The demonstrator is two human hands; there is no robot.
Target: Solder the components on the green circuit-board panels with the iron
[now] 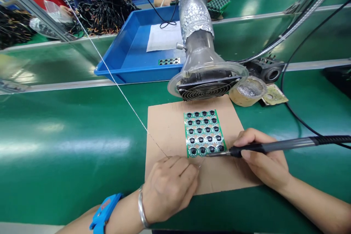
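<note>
A green circuit board panel [203, 132] with several round black parts lies on a brown cardboard sheet [166, 131]. My right hand [263, 161] is closed around a soldering iron [276, 146], whose tip touches the panel's near right corner. My left hand [168, 186] is pinched on a thin solder wire [120, 89] that runs up and away to the far left; its end sits near the panel's near edge. A blue strap and a metal bangle are on my left wrist.
A fume extractor fan [207, 80] on a foil hose hangs just behind the cardboard. A tape roll [248, 91] and an iron stand [267, 69] lie to the right. A blue tray [137, 49] sits further back. Other people work at the far bench.
</note>
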